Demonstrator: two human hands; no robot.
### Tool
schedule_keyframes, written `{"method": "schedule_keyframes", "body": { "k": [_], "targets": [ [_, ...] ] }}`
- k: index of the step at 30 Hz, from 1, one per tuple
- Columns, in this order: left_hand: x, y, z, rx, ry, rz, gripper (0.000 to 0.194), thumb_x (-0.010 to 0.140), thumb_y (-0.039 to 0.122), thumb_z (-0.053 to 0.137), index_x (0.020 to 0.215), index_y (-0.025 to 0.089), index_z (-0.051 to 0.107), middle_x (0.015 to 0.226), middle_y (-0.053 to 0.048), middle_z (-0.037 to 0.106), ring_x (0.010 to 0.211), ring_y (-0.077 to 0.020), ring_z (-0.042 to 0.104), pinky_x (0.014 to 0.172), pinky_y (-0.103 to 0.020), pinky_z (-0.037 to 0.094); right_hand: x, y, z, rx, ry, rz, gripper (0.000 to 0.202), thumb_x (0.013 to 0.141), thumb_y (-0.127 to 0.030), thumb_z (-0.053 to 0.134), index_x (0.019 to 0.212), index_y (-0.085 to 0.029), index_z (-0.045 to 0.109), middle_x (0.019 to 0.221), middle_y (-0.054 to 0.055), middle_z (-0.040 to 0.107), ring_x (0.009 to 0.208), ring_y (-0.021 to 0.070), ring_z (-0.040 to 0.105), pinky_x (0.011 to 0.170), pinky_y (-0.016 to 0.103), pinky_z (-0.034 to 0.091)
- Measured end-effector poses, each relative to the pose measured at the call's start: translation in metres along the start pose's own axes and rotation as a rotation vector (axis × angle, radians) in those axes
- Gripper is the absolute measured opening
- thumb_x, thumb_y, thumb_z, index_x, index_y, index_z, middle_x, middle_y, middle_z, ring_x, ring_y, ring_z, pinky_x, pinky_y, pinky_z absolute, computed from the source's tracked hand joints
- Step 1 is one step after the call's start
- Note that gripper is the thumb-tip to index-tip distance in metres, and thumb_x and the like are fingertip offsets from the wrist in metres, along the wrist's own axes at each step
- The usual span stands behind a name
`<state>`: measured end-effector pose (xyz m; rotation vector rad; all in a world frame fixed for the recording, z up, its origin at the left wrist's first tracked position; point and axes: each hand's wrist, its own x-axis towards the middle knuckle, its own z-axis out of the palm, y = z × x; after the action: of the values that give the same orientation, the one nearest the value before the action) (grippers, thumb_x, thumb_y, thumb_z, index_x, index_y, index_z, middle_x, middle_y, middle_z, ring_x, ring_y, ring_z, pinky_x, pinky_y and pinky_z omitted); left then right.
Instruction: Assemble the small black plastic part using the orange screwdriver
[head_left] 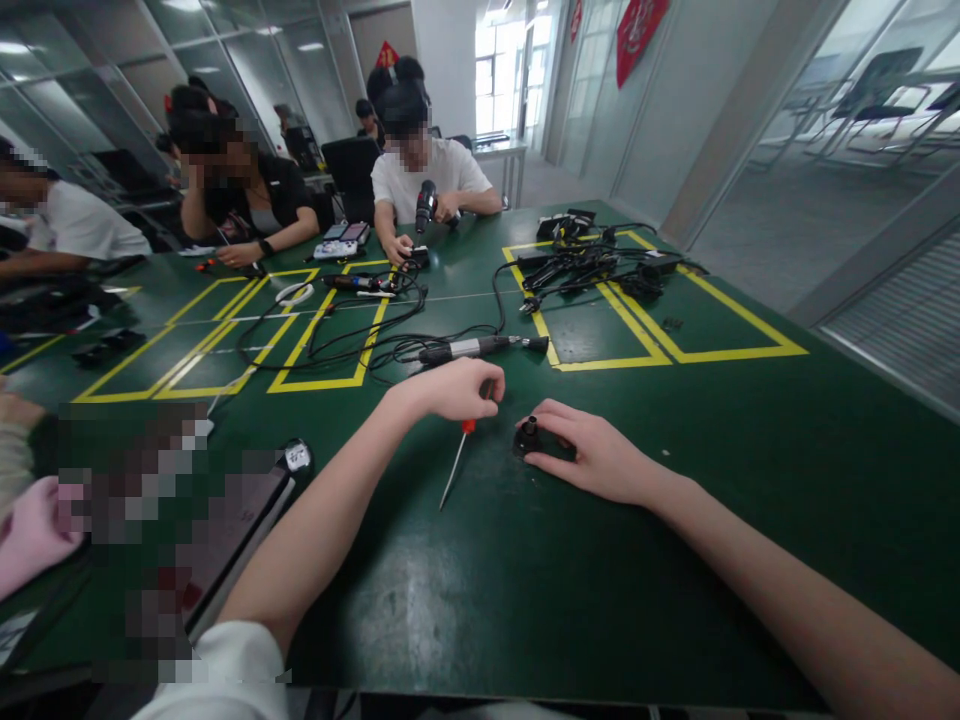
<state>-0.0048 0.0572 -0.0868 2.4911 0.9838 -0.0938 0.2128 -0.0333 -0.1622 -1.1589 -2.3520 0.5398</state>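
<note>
On the green table [600,590], my right hand [600,455] grips a small black part [528,438] between thumb and fingers. A short dark cylinder stands upright from its top. To the left, my left hand [463,390] has its fingers curled round towards the thumb; anything between them is too small or hidden to name. Just below that hand, a screwdriver [454,467] with a red handle points its metal shaft down and left. The upper part of its handle is hidden behind the hand, so I cannot tell whether they touch.
Beyond my hands lie a grey-and-black corded tool [469,348] and black cables [352,345]. Yellow tape [615,364] marks rectangles, with a pile of black cords [574,265] at the back. Across the table, a person [431,175] holds a black drill [426,205]. Other people sit at left.
</note>
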Motion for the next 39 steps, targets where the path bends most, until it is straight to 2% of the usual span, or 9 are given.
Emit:
{"method": "schedule_keyframes", "body": {
  "k": [3,6,9,11,14,17,21,25,39],
  "targets": [
    [-0.001,0.011,0.011,0.182,-0.11,-0.05,0.025,0.079,0.016,0.066,0.103,0.018,0.073,0.1,-0.006,0.069,0.084,-0.0196,0.064,0.064,-0.025,0.043,0.001,0.001,0.002,0.049,0.011,-0.004,0.019,0.095,-0.034,0.062,0.108,-0.02,0.065,0.115,0.011,0.067,0.103,0.026,0.066,0.09,0.042,0.055],
    [-0.008,0.022,0.011,0.272,-0.084,-0.067,0.034,0.082,0.023,0.067,0.115,0.019,0.071,0.12,-0.011,0.064,0.087,-0.0226,0.068,0.068,-0.029,0.048,0.002,0.002,0.002,0.059,0.016,-0.016,0.019,0.095,-0.035,0.062,0.104,-0.019,0.063,0.111,0.012,0.066,0.102,0.0262,0.064,0.09,0.042,0.053],
    [-0.013,0.028,0.006,0.215,-0.014,0.028,0.051,0.079,0.025,0.073,0.13,0.019,0.065,0.13,-0.012,0.061,0.096,-0.0237,0.069,0.076,-0.031,0.053,0.001,0.003,0.001,0.031,0.012,-0.002,0.019,0.096,-0.038,0.061,0.091,-0.019,0.058,0.095,0.009,0.064,0.088,0.0234,0.061,0.079,0.037,0.052],
    [-0.014,0.03,0.004,0.112,0.026,0.144,0.055,0.078,0.021,0.074,0.132,0.017,0.064,0.126,-0.011,0.064,0.093,-0.0207,0.069,0.076,-0.028,0.053,0.001,0.004,0.001,0.016,0.005,0.015,0.021,0.095,-0.038,0.06,0.087,-0.019,0.056,0.089,0.007,0.062,0.082,0.022,0.059,0.074,0.035,0.05],
    [-0.01,0.032,0.005,-0.023,0.044,0.272,0.047,0.079,0.014,0.072,0.125,0.013,0.067,0.112,-0.009,0.07,0.08,-0.0151,0.068,0.069,-0.024,0.051,0.0,0.005,0.0,0.043,-0.003,0.033,0.017,0.096,-0.036,0.057,0.093,-0.019,0.057,0.089,0.007,0.063,0.082,0.0217,0.058,0.073,0.034,0.049],
    [-0.006,0.033,0.009,-0.085,0.066,0.284,0.035,0.079,0.014,0.071,0.113,0.011,0.071,0.095,-0.007,0.072,0.071,-0.0131,0.065,0.063,-0.022,0.048,0.0,0.004,0.0,0.107,-0.005,0.035,0.013,0.097,-0.031,0.051,0.091,-0.02,0.055,0.09,0.006,0.064,0.08,0.0212,0.058,0.074,0.034,0.049],
    [-0.004,0.032,0.011,-0.147,0.098,0.286,0.022,0.078,0.018,0.072,0.099,0.011,0.073,0.072,-0.001,0.067,0.063,-0.0117,0.061,0.058,-0.02,0.043,0.001,0.004,-0.002,0.158,-0.003,0.021,0.01,0.094,-0.026,0.046,0.085,-0.022,0.049,0.087,0.005,0.062,0.079,0.0202,0.056,0.075,0.033,0.047],
    [-0.004,0.032,0.011,-0.142,0.122,0.309,0.017,0.074,0.02,0.072,0.09,0.012,0.073,0.07,0.0,0.067,0.062,-0.011,0.059,0.058,-0.02,0.041,0.001,0.004,-0.002,0.158,-0.021,0.019,0.01,0.092,-0.026,0.045,0.084,-0.022,0.049,0.084,0.004,0.06,0.077,0.02,0.054,0.073,0.033,0.044],
    [-0.001,0.038,0.018,-0.126,0.088,0.3,0.018,0.069,0.025,0.072,0.083,0.016,0.065,0.07,0.002,0.063,0.061,-0.0114,0.054,0.056,-0.022,0.033,0.003,0.001,-0.001,0.126,-0.055,0.067,0.008,0.084,-0.026,0.047,0.079,-0.021,0.051,0.081,0.005,0.063,0.076,0.0211,0.057,0.072,0.034,0.043]
  ]
}}
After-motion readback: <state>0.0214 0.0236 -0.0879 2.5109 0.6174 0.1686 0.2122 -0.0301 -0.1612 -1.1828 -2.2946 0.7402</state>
